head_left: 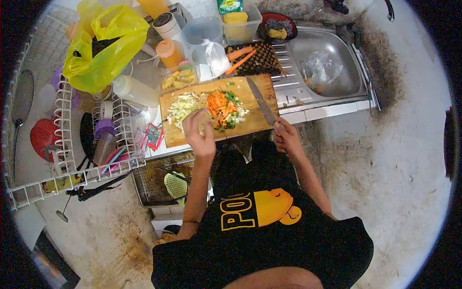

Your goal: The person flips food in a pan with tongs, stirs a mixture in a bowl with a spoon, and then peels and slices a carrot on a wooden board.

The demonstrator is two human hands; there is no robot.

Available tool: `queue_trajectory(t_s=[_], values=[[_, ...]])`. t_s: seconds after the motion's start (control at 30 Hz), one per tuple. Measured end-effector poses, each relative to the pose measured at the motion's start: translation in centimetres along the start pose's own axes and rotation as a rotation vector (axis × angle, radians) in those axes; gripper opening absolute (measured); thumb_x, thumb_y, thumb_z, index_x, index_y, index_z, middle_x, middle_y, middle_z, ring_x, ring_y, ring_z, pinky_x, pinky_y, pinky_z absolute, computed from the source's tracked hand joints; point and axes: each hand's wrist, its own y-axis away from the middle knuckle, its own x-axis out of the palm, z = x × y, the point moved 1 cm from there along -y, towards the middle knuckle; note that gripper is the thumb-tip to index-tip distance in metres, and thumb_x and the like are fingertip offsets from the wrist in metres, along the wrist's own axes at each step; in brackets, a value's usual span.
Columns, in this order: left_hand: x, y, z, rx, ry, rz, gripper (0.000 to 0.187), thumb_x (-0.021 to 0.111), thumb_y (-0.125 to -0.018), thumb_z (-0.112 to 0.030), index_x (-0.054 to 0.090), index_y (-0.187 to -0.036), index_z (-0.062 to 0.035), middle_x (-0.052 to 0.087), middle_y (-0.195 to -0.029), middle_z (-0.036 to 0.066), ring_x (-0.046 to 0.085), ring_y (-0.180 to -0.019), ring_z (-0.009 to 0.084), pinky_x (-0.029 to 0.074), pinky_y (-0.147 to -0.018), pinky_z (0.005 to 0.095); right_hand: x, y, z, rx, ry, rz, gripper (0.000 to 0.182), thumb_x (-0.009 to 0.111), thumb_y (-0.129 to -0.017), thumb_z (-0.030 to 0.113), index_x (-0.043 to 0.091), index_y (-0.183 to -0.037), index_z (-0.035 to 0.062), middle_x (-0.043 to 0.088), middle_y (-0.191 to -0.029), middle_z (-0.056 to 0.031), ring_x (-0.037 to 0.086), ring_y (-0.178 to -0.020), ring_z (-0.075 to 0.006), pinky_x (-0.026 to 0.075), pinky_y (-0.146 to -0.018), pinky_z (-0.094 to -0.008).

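Note:
My right hand (287,137) is wrapped round the handle of a kitchen knife (261,101). The blade lies along the right part of the wooden cutting board (260,126), its tip toward the back. My left hand (199,134) hovers at the board's front left, beside the cut vegetables, fingers apart and with nothing visible in them. Shredded cabbage (182,107) is heaped on the left of the board. Right of it sit orange carrot strips (220,105) with chopped greens (233,98) and more pale bits around them.
Two whole carrots (240,59) lie behind the board, near a steel sink (353,72) holding a clear plastic bag (323,66). A tub of yellow pieces (179,78), a squeeze bottle (136,90) and a yellow bag (103,60) stand left. A white dish rack (72,179) borders the counter.

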Motion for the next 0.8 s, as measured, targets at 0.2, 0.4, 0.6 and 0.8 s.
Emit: queue_trajectory(t_s=[0.2,0.4,0.6,0.8], values=[[4.7,1.7,-4.7,0.136,-0.041,0.24,0.026,0.057,-0.079,-0.009,0.06,-0.104,-0.0076,0.051,-0.108,0.012,0.043,-0.104,0.0322,0.033,-0.093,0.0425,-1.1,-1.1,1.0,0.091,-0.233,0.205,0.03,0.048,-0.093,0.029,0.048,-0.117,0.0116,0.03,-0.055,0.0056,0.026,-0.04,-0.0038,0.021,-0.034,-0.0191],[10.0,2.7,-6.6,0.049,0.033,0.322,0.028,0.058,-0.079,-0.004,0.057,-0.107,-0.0035,0.052,-0.105,0.016,0.052,-0.094,0.0311,0.042,-0.084,0.0378,-7.1,-1.9,3.8,0.073,-0.35,0.053,0.029,0.046,-0.094,0.031,0.049,-0.113,0.0096,0.028,-0.052,0.0063,0.025,-0.039,-0.0034,0.02,-0.033,-0.0188],[16.5,2.8,-8.4,-0.041,0.028,0.549,0.039,0.061,-0.075,0.001,0.052,-0.113,-0.0017,0.051,-0.104,0.017,0.057,-0.085,0.0286,0.048,-0.068,0.0357,-16.1,-4.3,6.5,-0.12,-0.325,-0.046,0.029,0.054,-0.09,0.032,0.049,-0.106,0.0092,0.033,-0.055,0.0054,0.028,-0.038,-0.0045,0.022,-0.032,-0.0205],[25.3,3.3,-10.6,-0.042,-0.529,0.608,0.056,0.071,-0.072,-0.021,0.048,-0.113,0.0095,0.051,-0.107,0.025,0.054,-0.093,0.0384,0.047,-0.08,0.0398,-20.1,-6.4,8.4,-0.206,-0.226,-0.059,0.026,0.062,-0.085,0.031,0.049,-0.096,0.0103,0.037,-0.051,0.0053,0.032,-0.035,-0.0053,0.024,-0.031,-0.0224]])
